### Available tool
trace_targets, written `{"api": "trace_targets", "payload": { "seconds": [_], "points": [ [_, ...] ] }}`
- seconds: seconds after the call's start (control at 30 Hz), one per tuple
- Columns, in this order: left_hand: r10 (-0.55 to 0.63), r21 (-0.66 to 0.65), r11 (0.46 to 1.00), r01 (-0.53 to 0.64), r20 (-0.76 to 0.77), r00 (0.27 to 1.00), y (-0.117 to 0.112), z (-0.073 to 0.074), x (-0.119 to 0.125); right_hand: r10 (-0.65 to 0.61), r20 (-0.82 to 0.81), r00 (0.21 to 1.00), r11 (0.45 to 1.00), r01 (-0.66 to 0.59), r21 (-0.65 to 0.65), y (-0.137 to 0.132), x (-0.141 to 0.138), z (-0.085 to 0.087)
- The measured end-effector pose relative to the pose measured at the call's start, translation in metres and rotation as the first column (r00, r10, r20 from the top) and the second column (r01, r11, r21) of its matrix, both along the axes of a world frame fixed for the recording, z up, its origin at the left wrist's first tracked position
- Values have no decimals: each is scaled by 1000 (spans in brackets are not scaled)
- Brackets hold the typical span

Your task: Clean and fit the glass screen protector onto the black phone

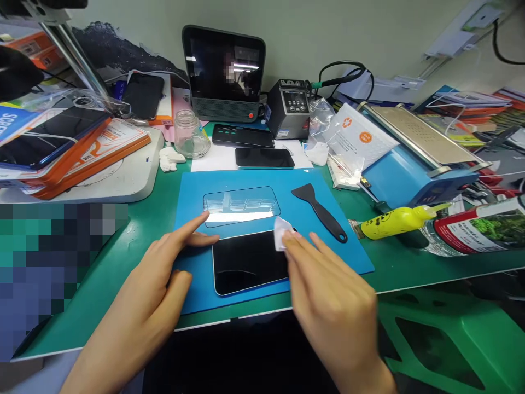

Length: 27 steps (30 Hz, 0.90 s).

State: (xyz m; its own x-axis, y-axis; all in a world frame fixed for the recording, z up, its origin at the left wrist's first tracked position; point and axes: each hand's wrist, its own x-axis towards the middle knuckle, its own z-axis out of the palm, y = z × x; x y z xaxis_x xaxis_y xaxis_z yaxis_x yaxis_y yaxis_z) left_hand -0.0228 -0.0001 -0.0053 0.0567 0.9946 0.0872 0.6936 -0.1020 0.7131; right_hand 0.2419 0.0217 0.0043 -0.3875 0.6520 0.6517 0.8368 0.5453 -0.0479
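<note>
A black-screened phone (248, 261) with a pale frame lies face up on the blue mat (197, 180). My right hand (328, 290) pinches a folded white wipe (281, 232) against the phone's right end, covering that end. My left hand (164, 279) is at the phone's left end, its index finger stretched out and its fingers apart. One fingertip is at the phone's upper left corner; whether it touches, I cannot tell. Just behind the phone lies a clear, dark-edged glass panel (241, 205). To the right is a black plastic scraper (324, 216).
Behind the mat are two phones (264, 158), a glass jar (191, 134), a smart display (223, 71) and a soldering station (289, 109). On the right lie a yellow bottle (389, 222) and a labelled bottle (479, 227). Orange boxes (98, 150) stack at left. A green stool (459, 334) stands below.
</note>
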Motion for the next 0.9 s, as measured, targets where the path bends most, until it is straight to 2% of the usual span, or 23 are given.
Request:
{"api": "trace_targets", "payload": {
  "seconds": [0.07, 0.13, 0.2, 0.3, 0.37, 0.43, 0.53, 0.6, 0.63, 0.7, 0.8, 0.83, 0.9],
  "points": [
    [-3, 11, 1000, 4, -9, 1000, 0, -2, -1, 28, -30, 999, 999, -29, -24, 0, -27, -5],
    [4, 22, 1000, -4, -12, 1000, -1, -5, -3, 123, -63, 990, 992, -124, -27, -5, -53, -10],
    [17, 19, 1000, -17, -15, 1000, -2, -8, -6, 186, -68, 980, 982, -187, -4, -11, -63, -12],
    [29, -36, 999, -30, -22, 999, -4, -12, -9, 207, -99, 973, 975, -213, -57, -10, -42, -10],
    [35, -69, 997, -37, -27, 999, -5, -12, -10, 102, -93, 990, 992, -109, -71, -2, -15, -5],
    [45, -88, 995, -48, -38, 998, -6, -12, -10, 78, -107, 991, 995, -84, -59, 2, 9, -2],
    [54, -84, 995, -58, -46, 997, -7, -11, -9, 200, -100, 975, 976, -207, -67, -9, 32, 4],
    [59, -85, 994, -63, -49, 997, -6, -12, -10, 302, -134, 944, 935, -321, -152, -26, 45, 8],
    [61, -86, 994, -65, -50, 997, -6, -12, -10, 281, -190, 941, 925, -318, -207, -34, 51, 10],
    [70, -86, 994, -74, -48, 996, -3, -14, -12, 136, -334, 933, 962, -205, -179, -43, 65, 13],
    [42, -77, 996, -45, -45, 998, 2, -14, -13, -126, -535, 836, 987, 50, -155, -33, 77, 11],
    [29, -70, 997, -32, -46, 999, 2, -13, -13, -160, -540, 826, 986, 102, -135, -24, 78, 9],
    [31, -34, 999, -32, -32, 999, 1, -9, -9, -130, -446, 886, 990, 137, -17, -1, 75, 7]
  ]
}}
